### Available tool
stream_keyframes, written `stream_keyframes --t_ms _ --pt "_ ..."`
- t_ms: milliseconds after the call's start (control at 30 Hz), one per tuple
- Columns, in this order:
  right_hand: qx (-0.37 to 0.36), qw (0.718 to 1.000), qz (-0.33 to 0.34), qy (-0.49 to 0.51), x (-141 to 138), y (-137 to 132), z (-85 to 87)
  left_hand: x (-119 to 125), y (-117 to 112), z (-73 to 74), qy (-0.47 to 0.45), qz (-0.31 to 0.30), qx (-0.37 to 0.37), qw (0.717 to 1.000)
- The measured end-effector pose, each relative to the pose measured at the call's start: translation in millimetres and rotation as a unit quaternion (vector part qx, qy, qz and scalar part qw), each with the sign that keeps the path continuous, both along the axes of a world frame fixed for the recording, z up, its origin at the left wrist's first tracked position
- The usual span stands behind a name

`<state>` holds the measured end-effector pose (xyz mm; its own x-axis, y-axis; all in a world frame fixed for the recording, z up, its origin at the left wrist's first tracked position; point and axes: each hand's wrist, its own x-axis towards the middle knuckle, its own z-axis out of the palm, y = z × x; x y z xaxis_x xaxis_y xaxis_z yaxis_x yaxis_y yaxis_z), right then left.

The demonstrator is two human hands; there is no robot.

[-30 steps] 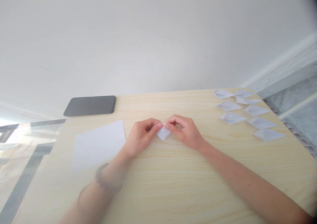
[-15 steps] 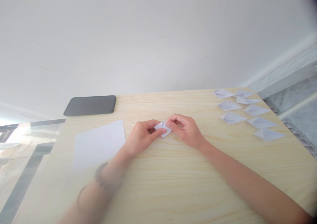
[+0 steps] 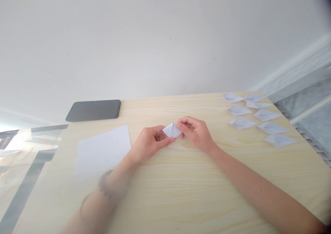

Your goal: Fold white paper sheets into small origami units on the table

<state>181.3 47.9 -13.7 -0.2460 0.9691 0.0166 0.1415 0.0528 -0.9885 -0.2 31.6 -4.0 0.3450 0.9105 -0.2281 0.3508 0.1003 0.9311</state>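
Note:
A small folded white paper piece (image 3: 171, 130) is held just above the light wooden table (image 3: 181, 192), near its middle. My left hand (image 3: 150, 143) pinches its left side, thumb underneath and fingers curled. My right hand (image 3: 196, 133) pinches its right side with curled fingers. The paper's pointed face tilts up toward the camera. Both forearms rest on or close to the tabletop.
A flat white paper sheet (image 3: 103, 150) lies left of my hands. A dark phone (image 3: 93, 110) lies face down at the table's far left. Several folded white paper pieces (image 3: 254, 118) lie in two rows at the far right. A white wall stands behind the table.
The folded paper was turned over and lifted slightly, its point now facing up instead of down. Both hands shifted a little to the right with it.

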Motion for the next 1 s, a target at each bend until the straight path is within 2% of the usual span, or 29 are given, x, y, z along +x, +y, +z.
stream_keyframes --t_ms 267,467,667,900,1000 --pt "-0.016 0.998 0.053 -0.008 -1.0 -1.2 2.3 -2.7 0.0 -0.6 0.013 -0.035 0.030 0.999" --pt "0.002 1.000 0.014 -0.008 0.1 -0.8 1.7 1.9 -0.6 0.9 0.020 -0.013 0.045 0.999" --pt "0.024 0.998 0.032 -0.044 -1.1 -2.2 1.6 1.0 -0.6 -1.4 -0.008 0.033 0.067 0.997" --pt "0.083 0.991 0.064 -0.078 0.1 -2.9 0.2 -3.5 2.2 -1.3 -0.043 0.003 0.041 0.998" --pt "0.084 0.990 0.078 -0.085 -0.1 -2.8 1.3 -4.6 3.2 -0.3 -0.056 -0.014 0.043 0.997"
